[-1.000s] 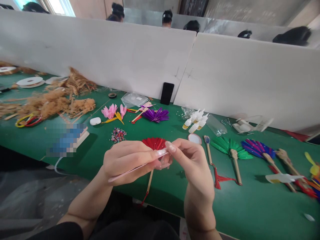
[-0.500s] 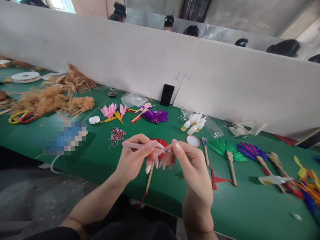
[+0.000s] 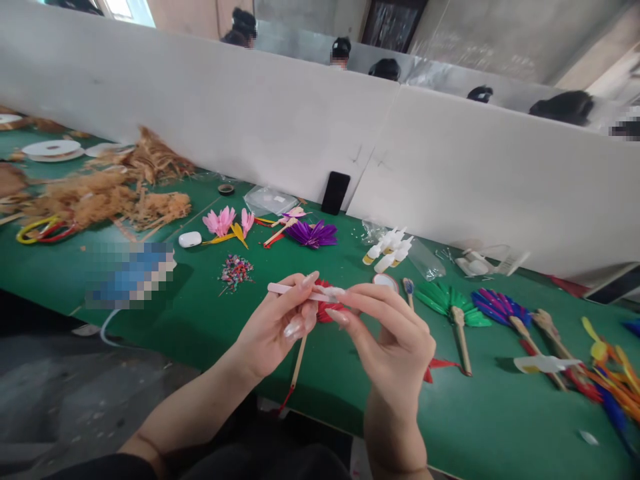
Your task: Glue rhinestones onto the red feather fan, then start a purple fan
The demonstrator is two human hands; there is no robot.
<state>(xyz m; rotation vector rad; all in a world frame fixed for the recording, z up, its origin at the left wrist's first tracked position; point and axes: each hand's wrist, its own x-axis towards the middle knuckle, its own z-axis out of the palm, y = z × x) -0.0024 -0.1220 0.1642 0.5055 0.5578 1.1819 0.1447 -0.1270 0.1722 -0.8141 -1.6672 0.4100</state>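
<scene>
Red fan (image 3: 324,312), partly hidden — one. Pink stick (image 3: 280,289), tip obscured — one, left hand (image 3: 275,327) grasping it. Right hand (image 3: 393,327): grip unclear.

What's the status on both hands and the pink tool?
Left hand holding slim pink tool. Right hand at its tip, grip unclear. Red fan on the table below, partly hidden by the hands.

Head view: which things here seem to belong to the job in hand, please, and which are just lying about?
Probably in the job:
slim pink tool, held in the left hand, with the right hand near its tip
red fan, beyond the hands

Probably just lying about:
black phone, leaning on the white partition
white rounded case
black tape roll
</scene>
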